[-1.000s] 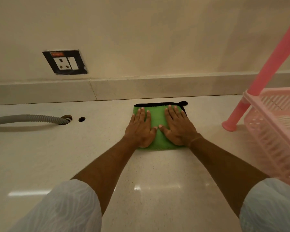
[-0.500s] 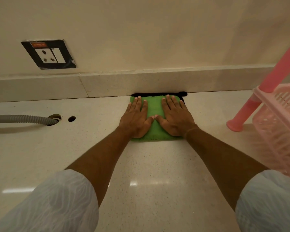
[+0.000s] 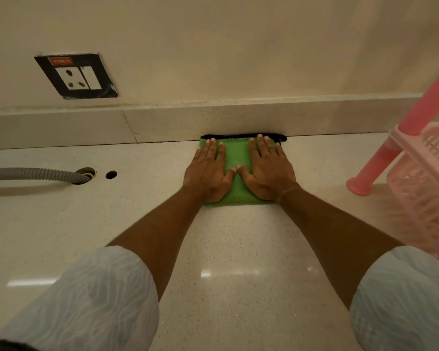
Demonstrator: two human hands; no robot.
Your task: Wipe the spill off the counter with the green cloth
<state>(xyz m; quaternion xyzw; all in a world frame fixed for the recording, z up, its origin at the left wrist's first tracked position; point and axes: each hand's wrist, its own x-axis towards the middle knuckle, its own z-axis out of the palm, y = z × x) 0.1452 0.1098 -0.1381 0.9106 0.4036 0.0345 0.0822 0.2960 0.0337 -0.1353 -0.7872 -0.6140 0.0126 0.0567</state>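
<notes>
Cloth of green (image 3: 237, 158), edged in black along its far side, is spread flat on the pale speckled counter (image 3: 226, 249), with that black edge pushed right up against the low upstand at the foot of the wall. Both hands are laid palm-down on it, side by side. The left hand (image 3: 208, 171) is pressed flat with the fingers extended and close together, nothing being gripped; the right hand (image 3: 269, 168) is likewise opened flat, fingers a little spread, its fingertips reaching the black edge. The two thumbs are brought together at the middle of the cloth, touching or very nearly so. A thin band is seen at the right wrist. No spill can be made out on the counter around the cloth.

A grey ribbed hose (image 3: 36, 173) is led into a hole in the counter well to the left, with a smaller hole (image 3: 111, 174) just beside it. A black-framed wall socket (image 3: 76, 76) is mounted above them. At the right, a pink plastic rack (image 3: 426, 158) is stood on the counter, one of its legs planted near the cloth but apart from it. White patterned sleeves (image 3: 96, 295) are seen at the bottom.
</notes>
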